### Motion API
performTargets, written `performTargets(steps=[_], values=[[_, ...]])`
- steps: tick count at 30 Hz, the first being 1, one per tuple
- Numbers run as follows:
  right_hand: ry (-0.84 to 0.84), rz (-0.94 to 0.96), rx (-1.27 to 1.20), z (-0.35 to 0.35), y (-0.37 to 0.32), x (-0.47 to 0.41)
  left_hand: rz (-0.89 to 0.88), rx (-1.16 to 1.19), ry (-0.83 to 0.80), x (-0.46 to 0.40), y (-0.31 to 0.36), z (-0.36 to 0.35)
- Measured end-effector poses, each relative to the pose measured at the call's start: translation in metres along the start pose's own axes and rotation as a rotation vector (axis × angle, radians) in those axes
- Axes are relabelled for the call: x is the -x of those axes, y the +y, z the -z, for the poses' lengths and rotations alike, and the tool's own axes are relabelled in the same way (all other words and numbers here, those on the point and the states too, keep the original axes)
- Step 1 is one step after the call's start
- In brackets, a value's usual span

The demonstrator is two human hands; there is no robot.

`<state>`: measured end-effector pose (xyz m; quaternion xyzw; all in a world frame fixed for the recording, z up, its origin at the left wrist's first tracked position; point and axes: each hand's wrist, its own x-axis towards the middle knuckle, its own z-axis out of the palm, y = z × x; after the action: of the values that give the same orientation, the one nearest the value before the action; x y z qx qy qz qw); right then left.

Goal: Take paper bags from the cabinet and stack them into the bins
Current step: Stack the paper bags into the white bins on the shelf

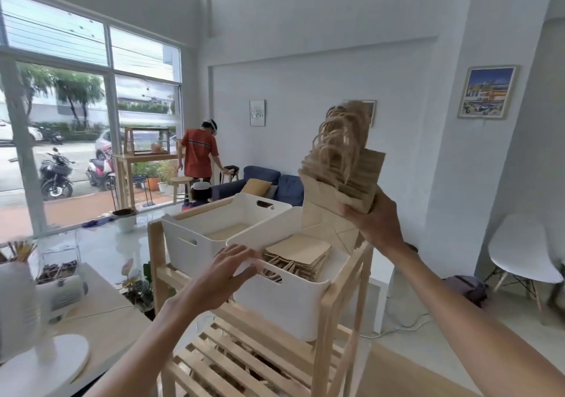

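No legible writing on any item. Right hand [371, 220] grips a bundle of paper bags [341, 176] by its lower end, held above the near bin [293, 292]; long axis near upright, handles up, tilted left. Left hand [227, 271], fingers spread, rests on the near bin's rim. Flat bags [301, 254] lie inside. Far bin [195, 234] alongside on the wooden shelf [342, 292].

We see a pale wooden slatted shelf unit [342, 289] carrying two white bins [284, 298] side by side on its top tier. The lower slatted tier [244, 353] seems to hold nothing more, though part of it is hidden.
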<state>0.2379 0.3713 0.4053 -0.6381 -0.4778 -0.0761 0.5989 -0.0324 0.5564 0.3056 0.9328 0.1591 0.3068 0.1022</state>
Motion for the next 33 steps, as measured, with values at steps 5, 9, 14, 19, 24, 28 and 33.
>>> performTargets(steps=[5, 9, 14, 19, 24, 28, 33], values=[[-0.148, 0.125, 0.277, -0.049, 0.042, -0.027, -0.130, -0.103, 0.134, -0.002, -0.013, -0.014], [-0.262, 0.234, 0.358, -0.081, 0.078, -0.049, -0.135, -0.043, 0.212, -0.003, -0.010, -0.018], [-0.421, 0.345, 0.450, -0.087, 0.099, -0.063, -0.154, -0.026, 0.229, -0.002, -0.006, -0.016], [-0.553, 0.352, 0.489, -0.089, 0.108, -0.068, -0.130, -0.006, 0.244, 0.000, -0.004, -0.020], [-0.696, 0.305, 0.450, -0.092, 0.110, -0.067, -0.135, -0.015, 0.243, 0.000, -0.003, -0.019], [-0.839, 0.167, 0.697, -0.093, 0.115, -0.068, -0.149, 0.011, 0.255, 0.000, -0.004, -0.020], [-0.979, 0.073, 1.047, -0.097, 0.111, -0.070, -0.134, 0.019, 0.281, -0.001, -0.006, -0.024]])
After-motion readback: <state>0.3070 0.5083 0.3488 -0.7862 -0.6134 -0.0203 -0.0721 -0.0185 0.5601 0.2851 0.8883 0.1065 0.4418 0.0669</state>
